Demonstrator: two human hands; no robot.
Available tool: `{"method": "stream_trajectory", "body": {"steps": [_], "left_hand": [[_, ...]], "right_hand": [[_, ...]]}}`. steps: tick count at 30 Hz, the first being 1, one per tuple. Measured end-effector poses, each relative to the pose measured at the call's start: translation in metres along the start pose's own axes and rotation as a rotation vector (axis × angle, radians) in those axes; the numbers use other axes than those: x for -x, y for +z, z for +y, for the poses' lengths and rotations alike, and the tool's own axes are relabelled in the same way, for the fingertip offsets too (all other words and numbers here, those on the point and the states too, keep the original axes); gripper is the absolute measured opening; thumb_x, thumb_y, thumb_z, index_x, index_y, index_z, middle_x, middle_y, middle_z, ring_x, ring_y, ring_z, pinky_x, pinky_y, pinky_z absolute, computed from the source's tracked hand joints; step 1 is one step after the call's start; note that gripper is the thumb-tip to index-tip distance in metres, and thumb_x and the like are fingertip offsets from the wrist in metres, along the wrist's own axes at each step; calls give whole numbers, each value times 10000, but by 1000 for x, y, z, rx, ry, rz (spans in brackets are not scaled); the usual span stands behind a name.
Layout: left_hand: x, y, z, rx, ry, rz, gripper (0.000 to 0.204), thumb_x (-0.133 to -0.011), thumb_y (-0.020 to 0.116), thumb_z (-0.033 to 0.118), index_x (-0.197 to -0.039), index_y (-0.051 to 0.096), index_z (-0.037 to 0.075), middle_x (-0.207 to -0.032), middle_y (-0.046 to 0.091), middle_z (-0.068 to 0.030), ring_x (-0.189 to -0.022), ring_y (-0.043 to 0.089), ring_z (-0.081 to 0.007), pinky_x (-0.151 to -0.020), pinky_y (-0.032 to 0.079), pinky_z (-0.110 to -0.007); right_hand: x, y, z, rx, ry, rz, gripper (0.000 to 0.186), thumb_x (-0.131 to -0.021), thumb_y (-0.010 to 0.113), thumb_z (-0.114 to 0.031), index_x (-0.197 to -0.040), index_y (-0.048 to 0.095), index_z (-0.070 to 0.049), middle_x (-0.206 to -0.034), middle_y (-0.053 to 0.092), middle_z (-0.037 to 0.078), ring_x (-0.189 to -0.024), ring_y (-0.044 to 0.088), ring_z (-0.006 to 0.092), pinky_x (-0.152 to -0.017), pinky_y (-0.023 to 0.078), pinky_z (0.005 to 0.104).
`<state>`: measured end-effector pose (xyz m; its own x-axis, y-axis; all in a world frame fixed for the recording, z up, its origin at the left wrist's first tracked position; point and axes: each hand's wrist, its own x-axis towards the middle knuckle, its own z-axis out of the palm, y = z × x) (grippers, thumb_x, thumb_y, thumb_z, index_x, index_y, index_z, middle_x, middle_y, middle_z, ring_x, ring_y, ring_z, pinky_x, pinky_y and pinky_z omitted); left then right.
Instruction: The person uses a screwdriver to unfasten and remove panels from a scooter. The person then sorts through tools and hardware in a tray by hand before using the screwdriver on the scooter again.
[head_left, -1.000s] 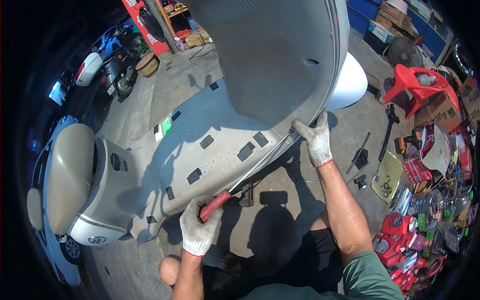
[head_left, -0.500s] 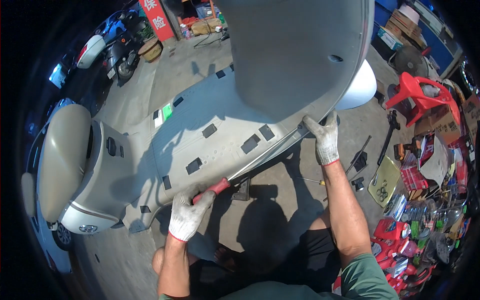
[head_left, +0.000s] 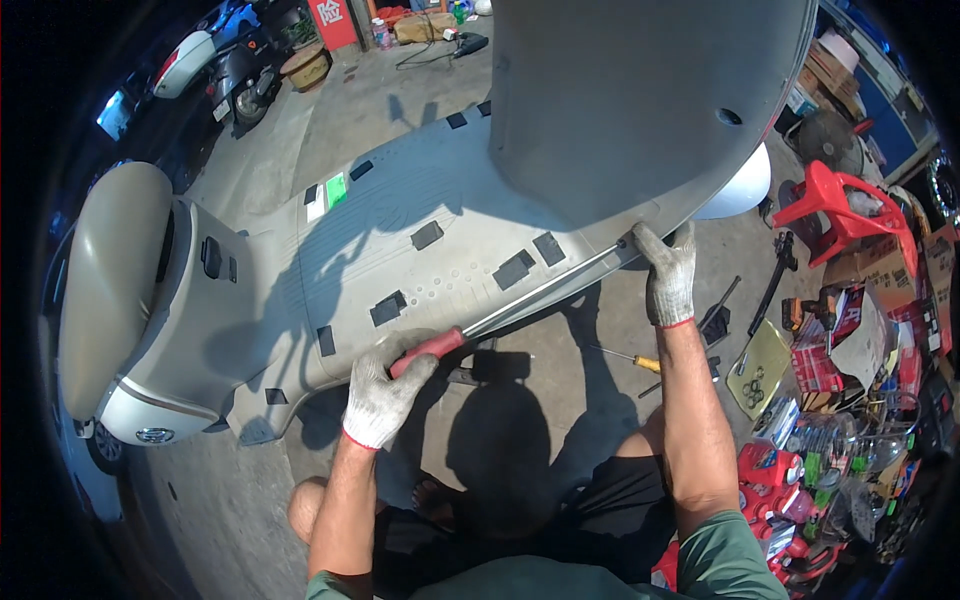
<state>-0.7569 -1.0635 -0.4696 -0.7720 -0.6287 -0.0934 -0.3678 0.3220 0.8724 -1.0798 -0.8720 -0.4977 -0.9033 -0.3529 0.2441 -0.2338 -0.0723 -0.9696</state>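
Observation:
My left hand (head_left: 383,400), in a pale grey glove, is closed on the red handle (head_left: 430,350) of a long screwdriver. Its shaft (head_left: 530,295) runs up to the right along the lower side edge of a beige scooter's floorboard (head_left: 380,250), beside a long strip of trim. My right hand (head_left: 670,275), also gloved, grips that edge near the shaft's far end, below the tall front leg shield (head_left: 640,110). Dark patches dot the floorboard, with a green-and-white label (head_left: 335,188). The padded seat (head_left: 115,280) is at the left.
On the ground to the right lie a yellow-handled screwdriver (head_left: 645,362), a tray of small rings (head_left: 750,365), red jugs (head_left: 765,465), bottles and boxes, beside a red plastic chair (head_left: 840,200). Parked scooters (head_left: 235,90) stand at the back left.
The view has shifted, so the scooter sits higher, with its front farther right. The screwdriver lies at a flatter angle, its handle slightly nearer the floorboard's edge. Both hands keep their grips.

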Motion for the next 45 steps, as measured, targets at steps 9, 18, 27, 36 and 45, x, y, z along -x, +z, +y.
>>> {"method": "stream_trajectory", "body": {"steps": [9,18,27,36,45], "left_hand": [[-14,-1,-2,31,83,-18,345,-850,678,188,-1139,706,2,-992,719,-149,-957,679,-248,-889,499,-364],[-15,-8,13,-27,47,-20,354,-871,668,193,-1154,681,-19,-1031,716,-166,-983,682,-244,-906,508,-359],[4,7,18,483,-8,223,506,-874,676,113,-1341,554,-41,-1148,656,-123,-1046,620,-179,-969,492,-311],[13,9,23,453,-76,249,399,-1008,532,194,-1337,517,-32,-1029,654,-87,-791,588,-124,-663,482,-252],[11,7,12,341,-125,225,485,-924,582,138,-1385,517,1,-1156,627,-90,-994,585,-139,-885,482,-264]], "right_hand": [[0,-1,2,92,-69,-4,523,-835,790,-175,-1225,516,40,-1098,652,147,-953,648,216,-863,546,338],[-1,0,4,3,-47,-2,530,-838,790,-171,-1240,512,33,-1089,657,137,-963,651,213,-874,545,339],[0,1,0,-3,-18,-2,589,-838,792,-168,-1296,480,32,-1120,652,146,-994,646,217,-891,544,333],[-1,1,2,-59,1,-6,581,-847,786,-166,-1300,479,32,-1112,653,145,-979,648,209,-879,549,333],[-2,-2,7,13,-34,-16,545,-859,773,-148,-1283,485,35,-1096,652,147,-969,653,210,-860,554,330]]}}
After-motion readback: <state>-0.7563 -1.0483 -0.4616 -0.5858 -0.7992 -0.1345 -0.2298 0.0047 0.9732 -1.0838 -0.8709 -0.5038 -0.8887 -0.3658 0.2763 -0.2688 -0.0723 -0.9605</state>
